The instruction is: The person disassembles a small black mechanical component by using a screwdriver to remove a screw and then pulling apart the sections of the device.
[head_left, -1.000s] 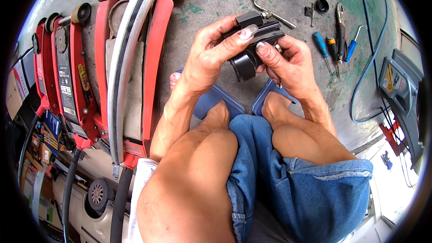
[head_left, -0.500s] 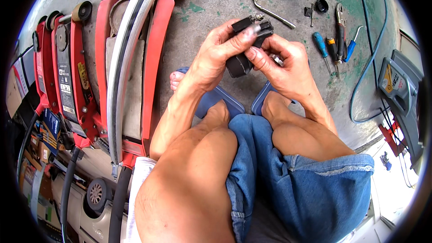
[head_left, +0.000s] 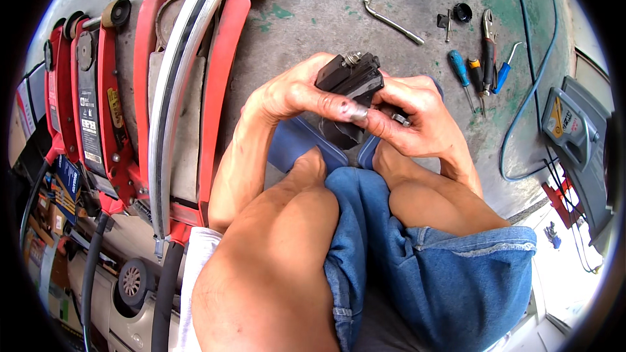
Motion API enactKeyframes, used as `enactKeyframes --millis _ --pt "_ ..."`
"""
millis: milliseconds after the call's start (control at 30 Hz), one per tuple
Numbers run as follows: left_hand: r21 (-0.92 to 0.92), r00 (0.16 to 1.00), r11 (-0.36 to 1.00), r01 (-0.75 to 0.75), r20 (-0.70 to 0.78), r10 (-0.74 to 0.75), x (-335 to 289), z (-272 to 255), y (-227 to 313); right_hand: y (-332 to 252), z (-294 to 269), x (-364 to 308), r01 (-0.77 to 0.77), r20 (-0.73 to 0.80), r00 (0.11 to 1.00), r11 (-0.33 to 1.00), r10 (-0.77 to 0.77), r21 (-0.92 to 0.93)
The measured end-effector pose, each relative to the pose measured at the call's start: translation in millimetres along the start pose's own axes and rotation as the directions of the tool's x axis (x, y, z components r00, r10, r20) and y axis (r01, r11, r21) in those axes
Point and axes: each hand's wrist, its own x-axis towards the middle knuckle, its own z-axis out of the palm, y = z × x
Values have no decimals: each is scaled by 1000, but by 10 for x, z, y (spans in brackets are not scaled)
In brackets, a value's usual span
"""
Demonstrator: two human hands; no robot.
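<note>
Between my knees and the floor, both hands hold up a black blocky part [head_left: 349,85] with a bolt or spring-like metal fitting on its top end. My left hand [head_left: 297,99] is closed round its left side, thumb laid across the front. From the right, my right hand [head_left: 420,114] grips the same part with curled fingers, its thumb tip near the left thumb. A small metal piece [head_left: 399,118] shows at the right hand's fingers; I cannot tell what it is. The part's lower end is partly hidden behind the thumbs.
On the concrete floor ahead lie an L-shaped socket wrench [head_left: 393,21], a blue screwdriver [head_left: 460,68], locking pliers [head_left: 488,42], a blue-handled hook pick [head_left: 504,75] and a black round cap [head_left: 462,12]. Red floor jacks [head_left: 225,78] stand left. A blue hose [head_left: 536,85] and grey machine [head_left: 574,124] are right.
Both hands have lowered the black part toward my knees and tilted it, so its top with the metal fitting faces me more. The left thumb has slid down across its front.
</note>
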Motion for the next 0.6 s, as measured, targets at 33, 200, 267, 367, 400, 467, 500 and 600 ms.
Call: enactKeyframes --millis 33,200,267,367,400,467,500,600 --pt "29 998 999 -25 50 23 11 -35 -42 -5 -32 -17 -24 18 1000 1000 23 19" --pt "-15 996 999 -33 81 34 -116 -28 20 -35 -216 -9 -107 76 992 992 101 69" --pt "-67 998 996 -57 32 59 -77 81 101 -32 -323 -20 -176 54 983 984 177 -17" --pt "165 992 986 12 -124 9 5 141 212 52 -346 -10 -149 17 988 984 152 -101" --pt "167 992 986 12 -125 9 16 189 223 49 -349 -10 -217 5 976 971 219 -96" --pt "227 948 974 -21 -304 91 33 263 230 67 -341 -7 -285 -8 959 955 285 -89" --pt "291 943 955 -63 -297 153 28 239 194 99 -315 -10 -324 -49 945 945 322 -44" --pt "486 882 870 -87 -368 294 30 226 97 165 -261 -32 -395 -96 913 918 396 36"
